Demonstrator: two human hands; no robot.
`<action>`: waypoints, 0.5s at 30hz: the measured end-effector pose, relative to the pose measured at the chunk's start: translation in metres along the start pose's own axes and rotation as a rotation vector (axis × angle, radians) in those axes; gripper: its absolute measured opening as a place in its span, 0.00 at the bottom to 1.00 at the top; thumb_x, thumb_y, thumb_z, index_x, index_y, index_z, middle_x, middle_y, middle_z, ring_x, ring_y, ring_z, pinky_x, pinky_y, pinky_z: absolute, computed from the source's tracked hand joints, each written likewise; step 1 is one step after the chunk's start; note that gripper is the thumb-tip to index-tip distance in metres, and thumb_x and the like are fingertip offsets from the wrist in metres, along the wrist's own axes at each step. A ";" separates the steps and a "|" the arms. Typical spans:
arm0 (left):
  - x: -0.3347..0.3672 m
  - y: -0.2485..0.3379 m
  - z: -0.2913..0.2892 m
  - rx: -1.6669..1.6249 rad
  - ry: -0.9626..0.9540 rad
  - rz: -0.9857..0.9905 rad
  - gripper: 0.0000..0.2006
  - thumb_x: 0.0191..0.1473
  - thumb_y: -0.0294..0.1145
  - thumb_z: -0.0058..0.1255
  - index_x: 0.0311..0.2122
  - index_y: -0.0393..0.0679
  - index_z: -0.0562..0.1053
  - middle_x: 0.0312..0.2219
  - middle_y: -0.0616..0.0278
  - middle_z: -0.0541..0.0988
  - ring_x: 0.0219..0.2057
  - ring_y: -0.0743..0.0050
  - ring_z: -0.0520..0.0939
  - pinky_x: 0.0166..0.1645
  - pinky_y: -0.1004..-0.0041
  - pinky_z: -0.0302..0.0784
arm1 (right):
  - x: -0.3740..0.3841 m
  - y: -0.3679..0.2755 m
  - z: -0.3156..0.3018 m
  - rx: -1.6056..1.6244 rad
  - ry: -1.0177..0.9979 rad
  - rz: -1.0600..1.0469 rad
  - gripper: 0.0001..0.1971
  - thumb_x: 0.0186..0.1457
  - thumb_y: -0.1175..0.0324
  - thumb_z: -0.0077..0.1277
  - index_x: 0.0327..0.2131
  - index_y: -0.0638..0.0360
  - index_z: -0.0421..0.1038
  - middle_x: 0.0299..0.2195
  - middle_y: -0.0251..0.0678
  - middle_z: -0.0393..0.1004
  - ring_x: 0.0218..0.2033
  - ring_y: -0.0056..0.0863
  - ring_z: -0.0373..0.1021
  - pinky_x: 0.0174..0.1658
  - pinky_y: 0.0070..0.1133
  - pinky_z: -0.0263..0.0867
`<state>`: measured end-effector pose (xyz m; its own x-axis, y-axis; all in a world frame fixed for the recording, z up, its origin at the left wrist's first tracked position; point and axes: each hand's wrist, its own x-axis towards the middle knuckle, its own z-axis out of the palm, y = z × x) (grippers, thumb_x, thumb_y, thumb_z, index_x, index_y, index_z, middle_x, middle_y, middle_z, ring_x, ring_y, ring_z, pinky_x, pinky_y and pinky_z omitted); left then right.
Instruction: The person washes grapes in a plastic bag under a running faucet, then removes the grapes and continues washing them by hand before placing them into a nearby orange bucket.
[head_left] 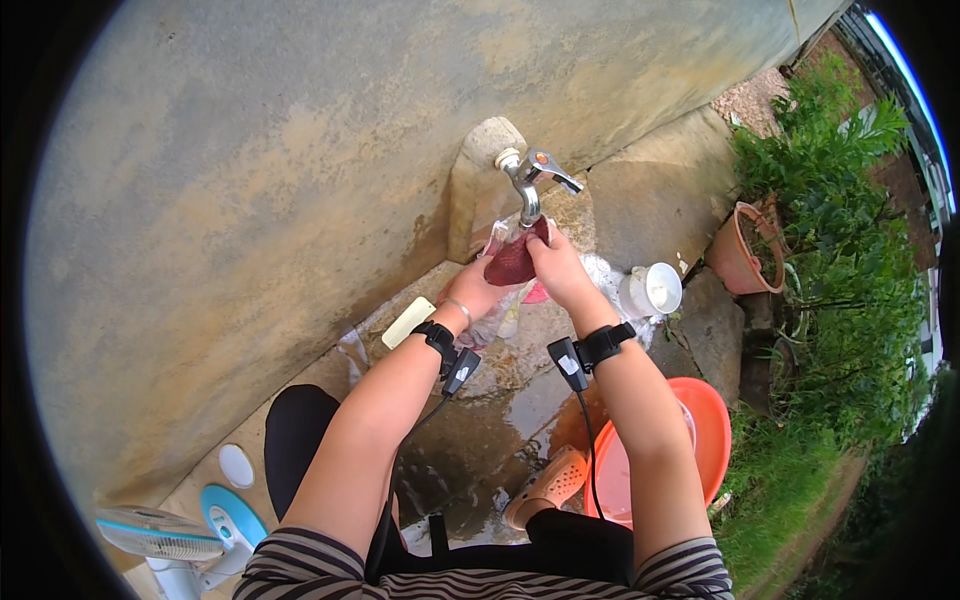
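Head view: both hands' grip [520,268] on dark red cloth [512,264] under tap [527,180].

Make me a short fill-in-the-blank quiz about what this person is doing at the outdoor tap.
1. Both hands hold a dark red piece of raw meat right under the metal ____.
2. The plastic basin by the person's right arm is ____ in colour.
3. Each wrist carries a black ____.
4. Near the plants stands an empty terracotta ____.

Missing words: tap; orange; strap; pot

Cup [652,289] right of tap [527,178]
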<state>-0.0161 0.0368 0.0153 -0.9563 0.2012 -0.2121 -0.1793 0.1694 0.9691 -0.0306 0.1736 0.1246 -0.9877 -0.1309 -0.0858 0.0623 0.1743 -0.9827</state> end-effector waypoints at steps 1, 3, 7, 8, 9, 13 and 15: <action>0.001 -0.002 0.002 -0.008 0.009 -0.024 0.19 0.45 0.27 0.58 0.45 0.40 0.70 0.36 0.65 0.77 0.37 0.80 0.75 0.45 0.76 0.70 | -0.002 -0.001 0.002 -0.107 0.011 -0.045 0.10 0.55 0.73 0.41 0.39 0.68 0.65 0.30 0.39 0.73 0.34 0.25 0.69 0.40 0.22 0.66; 0.005 -0.006 0.004 0.008 0.032 -0.008 0.16 0.47 0.26 0.55 0.44 0.40 0.71 0.35 0.65 0.78 0.36 0.80 0.75 0.43 0.76 0.71 | -0.005 -0.006 0.000 -0.147 -0.081 -0.031 0.14 0.51 0.70 0.47 0.39 0.68 0.64 0.32 0.42 0.72 0.36 0.28 0.69 0.41 0.24 0.65; 0.010 -0.010 0.001 0.105 0.026 0.069 0.12 0.51 0.26 0.49 0.42 0.40 0.71 0.33 0.65 0.78 0.34 0.81 0.75 0.39 0.76 0.71 | -0.003 0.009 0.004 -0.498 -0.165 -0.164 0.22 0.42 0.62 0.57 0.37 0.68 0.63 0.34 0.51 0.69 0.38 0.40 0.68 0.42 0.29 0.65; 0.010 -0.010 -0.001 0.129 0.018 0.056 0.11 0.52 0.27 0.47 0.42 0.40 0.72 0.33 0.65 0.78 0.33 0.81 0.75 0.39 0.76 0.71 | -0.001 0.013 0.003 -0.615 -0.174 -0.159 0.26 0.39 0.58 0.60 0.37 0.68 0.64 0.36 0.56 0.68 0.38 0.48 0.66 0.43 0.32 0.64; 0.008 -0.004 -0.002 0.149 0.009 0.040 0.11 0.53 0.28 0.46 0.42 0.40 0.72 0.32 0.65 0.78 0.33 0.80 0.75 0.38 0.76 0.71 | -0.002 0.018 0.001 -0.663 -0.153 -0.167 0.25 0.39 0.58 0.60 0.36 0.68 0.64 0.35 0.56 0.68 0.38 0.49 0.67 0.42 0.32 0.64; 0.001 0.009 -0.004 0.305 0.043 0.039 0.10 0.51 0.31 0.46 0.38 0.41 0.73 0.30 0.54 0.79 0.30 0.63 0.78 0.37 0.70 0.72 | -0.005 0.022 0.003 -0.750 -0.157 -0.129 0.21 0.43 0.59 0.58 0.33 0.68 0.66 0.31 0.56 0.71 0.35 0.52 0.68 0.39 0.34 0.65; -0.001 0.013 -0.008 0.354 0.038 0.082 0.12 0.52 0.33 0.44 0.39 0.41 0.72 0.32 0.48 0.78 0.32 0.53 0.77 0.38 0.66 0.71 | -0.006 0.020 0.006 -0.754 -0.184 -0.146 0.18 0.45 0.61 0.56 0.31 0.68 0.67 0.28 0.55 0.71 0.33 0.52 0.69 0.38 0.35 0.66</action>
<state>-0.0194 0.0308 0.0290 -0.9733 0.1932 -0.1242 -0.0169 0.4791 0.8776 -0.0224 0.1721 0.1044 -0.9344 -0.3519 -0.0548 -0.2458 0.7486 -0.6158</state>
